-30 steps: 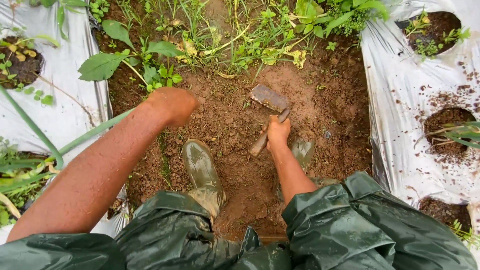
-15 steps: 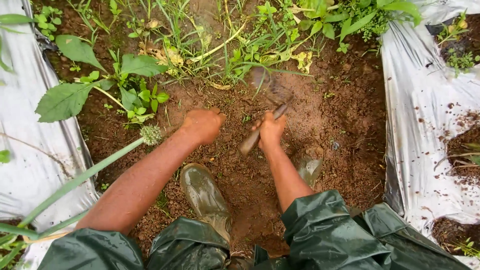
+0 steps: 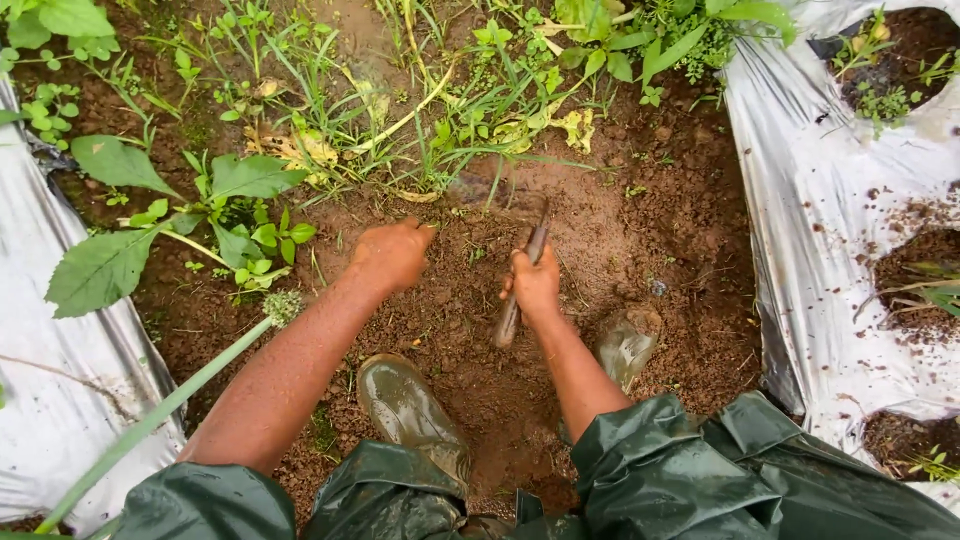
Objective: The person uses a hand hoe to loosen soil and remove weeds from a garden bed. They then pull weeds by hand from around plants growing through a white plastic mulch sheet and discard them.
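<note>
Bare reddish-brown soil (image 3: pixel 650 250) fills the centre of the frame. Grass and weeds (image 3: pixel 450 90) cross the top; a broad-leaved plant (image 3: pixel 230 190) grows at upper left. Silver plastic mulch sheeting (image 3: pixel 830 200), with soil-filled planting holes (image 3: pixel 915 270), flanks both sides. Daylight is soft and even.

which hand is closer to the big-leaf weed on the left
Left. The left hand is just right of the big-leaf weed; the right hand, gripping the hoe, sits farther right.
</note>
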